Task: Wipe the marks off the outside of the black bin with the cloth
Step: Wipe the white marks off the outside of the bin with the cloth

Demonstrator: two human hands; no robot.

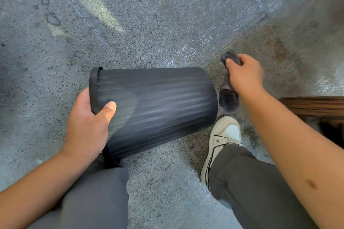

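The floor (167,15) is speckled grey stone-chip, with a pale streak at upper left, thin joint lines running diagonally, and a rust-brown stain at right. It fills most of the view.

The person's legs, in dark grey trousers (251,182), enter from the bottom edge. The right foot wears a white shoe (223,141) with dark trim, planted on the floor just below the closed end of the bin.

The black bin (158,109) is tipped on its side, its rim pointing left and its closed base pointing right. Its outer wall is ribbed lengthwise and carries a greyish, hazy film across the middle and left portions; motion blur prevents a firmer reading of the marks. The lower part of the rim lies against the left thigh.

A brown wooden object (316,106) shows at the right edge; its identity cannot be determined.

The left hand (89,126) grasps the bin at its rim, thumb pressed on the outer wall, fingers hidden on the far side.

The right hand (245,76) is clenched around the cloth, held clear of the bin, just beside its base end.

The cloth (229,96) is dark grey. One bunched end protrudes above the fist; the remainder hangs below it, close to the bin's base. Contact with the bin cannot be confirmed.
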